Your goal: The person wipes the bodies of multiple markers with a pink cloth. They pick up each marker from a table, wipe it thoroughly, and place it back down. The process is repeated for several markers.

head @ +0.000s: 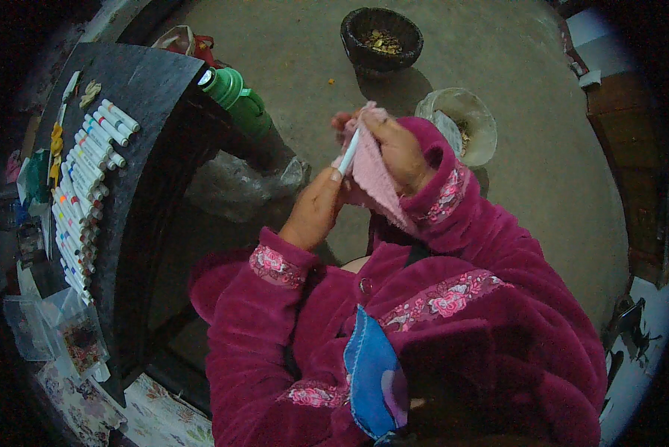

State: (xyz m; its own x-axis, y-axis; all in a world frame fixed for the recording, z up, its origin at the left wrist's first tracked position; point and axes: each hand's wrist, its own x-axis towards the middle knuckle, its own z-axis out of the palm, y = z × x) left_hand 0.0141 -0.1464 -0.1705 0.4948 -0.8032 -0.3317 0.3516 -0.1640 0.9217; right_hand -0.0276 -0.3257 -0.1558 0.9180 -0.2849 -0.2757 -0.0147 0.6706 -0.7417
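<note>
My left hand grips the lower end of a white marker pen, which slants upward. A pink fluffy cloth is wrapped partly about the pen's upper end, and my right hand holds that cloth, its fingers partly covered and slightly blurred. The pen's top end is hidden in the cloth. Many white marker pens with coloured ends lie side by side in a long row on the dark table to the left.
A green bottle stands beside the table's corner. On the floor are a dark bowl with scraps, a translucent bucket and a clear plastic bag. Clear plastic containers sit at the table's near end. A yellow cloth lies beside the pens.
</note>
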